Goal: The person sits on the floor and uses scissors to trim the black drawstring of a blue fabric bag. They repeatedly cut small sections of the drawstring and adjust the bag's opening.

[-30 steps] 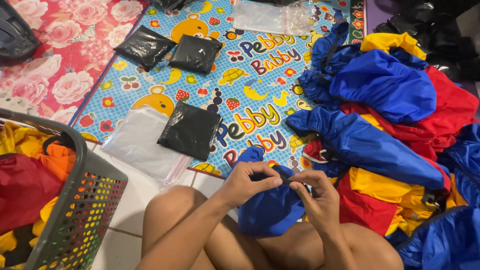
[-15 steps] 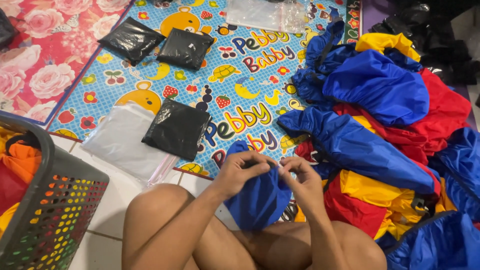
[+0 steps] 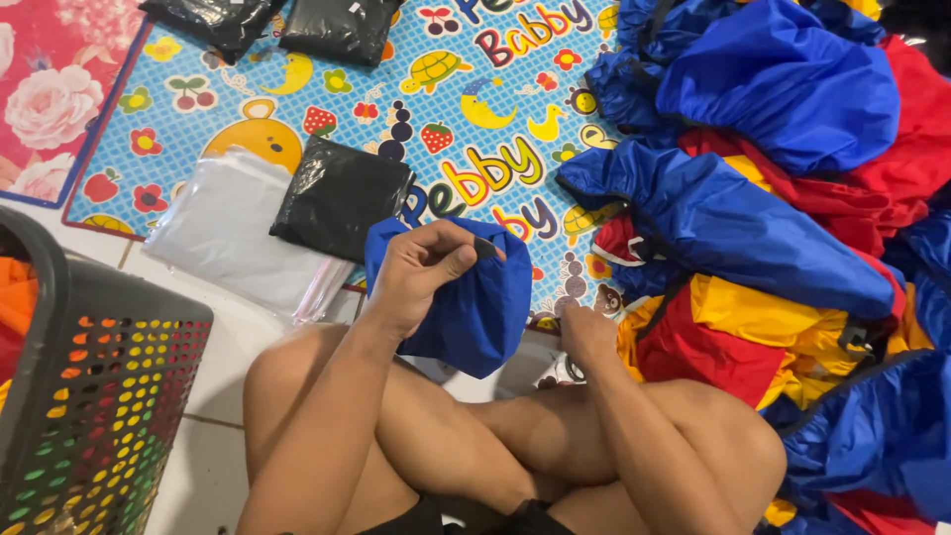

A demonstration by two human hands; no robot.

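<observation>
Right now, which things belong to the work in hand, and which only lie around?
In hand:
- left hand gripping the small blue nylon pouch
- right hand near the floor

Lying about:
- black plastic packet
- clear plastic bags
- black mesh basket
- blue, red and yellow fabric pile

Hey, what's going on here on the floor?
A person sits cross-legged by a colourful play mat. Their left hand holds up a small blue fabric pouch, pinching its top edge. The right hand is down beside a heap of blue, red and yellow fabric. Black packets lie on the mat, and a dark mesh basket stands to the left.
</observation>
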